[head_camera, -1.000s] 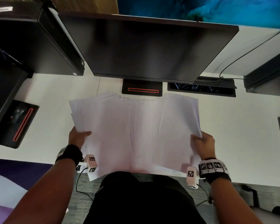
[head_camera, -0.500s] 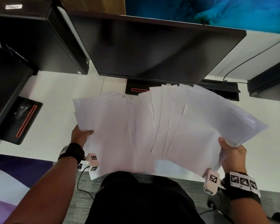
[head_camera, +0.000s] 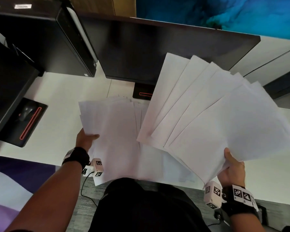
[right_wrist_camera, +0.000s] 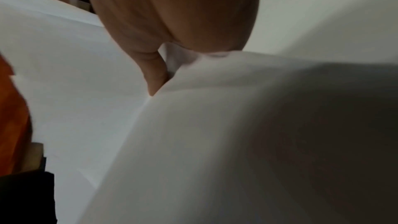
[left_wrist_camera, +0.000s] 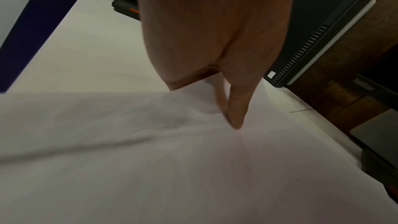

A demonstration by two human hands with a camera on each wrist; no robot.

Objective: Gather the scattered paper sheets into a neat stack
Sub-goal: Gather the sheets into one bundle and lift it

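Several white paper sheets are split into two bunches over the white desk (head_camera: 54, 114). My right hand (head_camera: 231, 166) pinches the near corner of a fanned bunch (head_camera: 208, 111), lifted and tilted up to the right in front of the monitor; the right wrist view shows my thumb (right_wrist_camera: 155, 74) on top of those sheets (right_wrist_camera: 193, 134). My left hand (head_camera: 85, 139) grips the left edge of the other bunch (head_camera: 117, 139), which lies low over the desk, thumb (left_wrist_camera: 237, 108) on top of the paper (left_wrist_camera: 172, 168), fingers hidden beneath.
A black monitor (head_camera: 157, 51) stands right behind the papers, its base (head_camera: 141, 93) partly covered. A black computer tower (head_camera: 45, 39) stands at the back left. A mouse (head_camera: 26, 111) on a black pad lies to the left. The desk's near edge runs by my torso.
My right hand has swung its bunch of sheets up and out to the right, fanning them and parting them from the left bunch. My left hand has stayed in place.
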